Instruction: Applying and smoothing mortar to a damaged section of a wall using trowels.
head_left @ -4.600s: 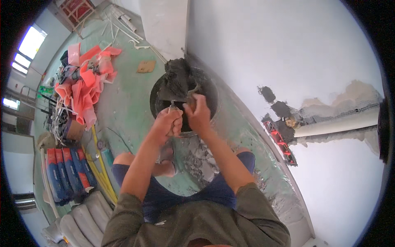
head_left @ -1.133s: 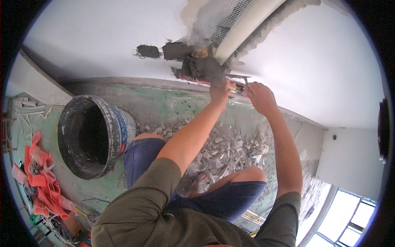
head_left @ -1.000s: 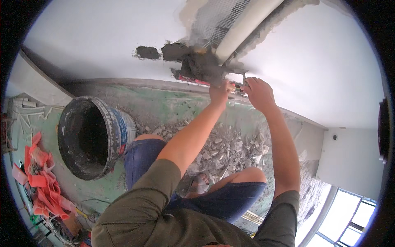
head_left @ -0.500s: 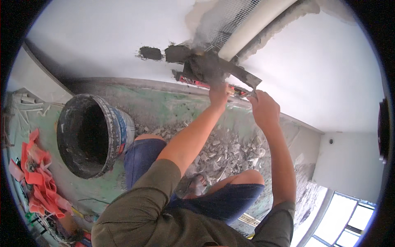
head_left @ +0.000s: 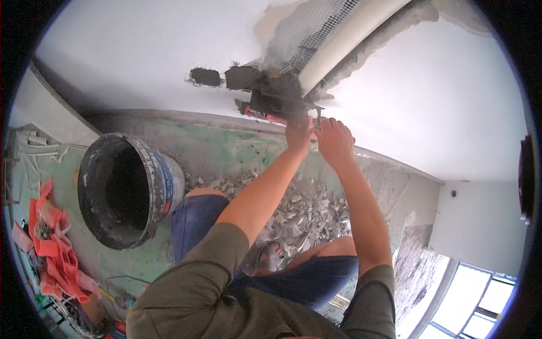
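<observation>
My right hand (head_left: pixel 336 140) is closed round the grip of a plastering trowel (head_left: pixel 318 111). Its blade now shows mostly edge-on, low against the wall. Close beside it, my left hand (head_left: pixel 298 135) is closed below a dark mass of wet mortar (head_left: pixel 276 96). What its fingers grip is hidden behind the hand. A narrow red strip (head_left: pixel 266 117) shows under the mortar, left of my left hand. Dark mortar patches (head_left: pixel 241 77) stick to the white wall (head_left: pixel 141 56). Just above my hands, a pale pipe (head_left: pixel 339 46) slants up to the right beside white mesh (head_left: pixel 322 28).
A bucket (head_left: pixel 148 169), dark inside, lies tipped at my left. Broken rubble (head_left: pixel 310 212) covers the floor between my knees and the wall. Crumpled red-orange sheeting (head_left: pixel 53 243) lies far left. A window (head_left: pixel 474 305) stands at lower right.
My right hand has moved left, bringing the trowel from right of the mortar to beside my left hand. The blade's long face no longer shows. My left hand has barely moved.
</observation>
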The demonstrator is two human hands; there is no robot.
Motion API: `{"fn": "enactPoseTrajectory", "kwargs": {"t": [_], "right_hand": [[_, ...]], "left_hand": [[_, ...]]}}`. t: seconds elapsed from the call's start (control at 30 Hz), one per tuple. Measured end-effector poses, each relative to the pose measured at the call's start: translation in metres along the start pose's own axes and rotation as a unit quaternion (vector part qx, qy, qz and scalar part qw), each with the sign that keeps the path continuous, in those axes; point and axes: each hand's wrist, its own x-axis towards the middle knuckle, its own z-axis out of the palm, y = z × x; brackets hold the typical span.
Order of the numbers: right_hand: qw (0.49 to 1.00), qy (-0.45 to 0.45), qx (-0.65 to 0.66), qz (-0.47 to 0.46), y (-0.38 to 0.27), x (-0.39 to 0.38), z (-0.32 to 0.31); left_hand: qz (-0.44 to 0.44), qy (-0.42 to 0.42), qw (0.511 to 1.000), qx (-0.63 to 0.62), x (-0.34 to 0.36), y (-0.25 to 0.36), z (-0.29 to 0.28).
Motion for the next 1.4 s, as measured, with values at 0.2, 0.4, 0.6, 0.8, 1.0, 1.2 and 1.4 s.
{"fn": "enactPoseTrajectory", "kwargs": {"t": [0.2, 0.4, 0.6, 0.8, 1.0, 1.2, 1.4], "right_hand": [[0.998, 0.016, 0.062, 0.027, 0.009, 0.011, -0.007], [0.993, -0.018, 0.07, 0.088, 0.001, 0.013, -0.022], [0.993, 0.027, 0.071, 0.089, 0.017, 0.017, -0.025], [0.993, -0.029, 0.068, 0.088, 0.014, 0.026, -0.046], [0.984, -0.1, 0.103, 0.107, 0.014, 0.031, -0.07], [0.978, -0.084, 0.074, 0.177, 0.029, 0.002, -0.085], [0.991, 0.009, 0.107, 0.083, -0.012, -0.008, -0.076]], "left_hand": [[-0.022, 0.024, 0.999, 0.027, 0.0, -0.001, 0.0], [0.003, 0.014, 0.998, 0.068, 0.004, -0.003, -0.001], [-0.001, 0.037, 0.999, 0.034, 0.0, -0.004, 0.007], [-0.016, 0.015, 0.997, 0.076, 0.0, 0.003, 0.001], [0.013, -0.011, 0.997, 0.08, 0.004, 0.004, -0.009], [-0.025, -0.04, 0.997, 0.053, -0.006, -0.008, 0.006], [0.248, -0.025, 0.939, 0.235, 0.046, -0.015, -0.066]]}}
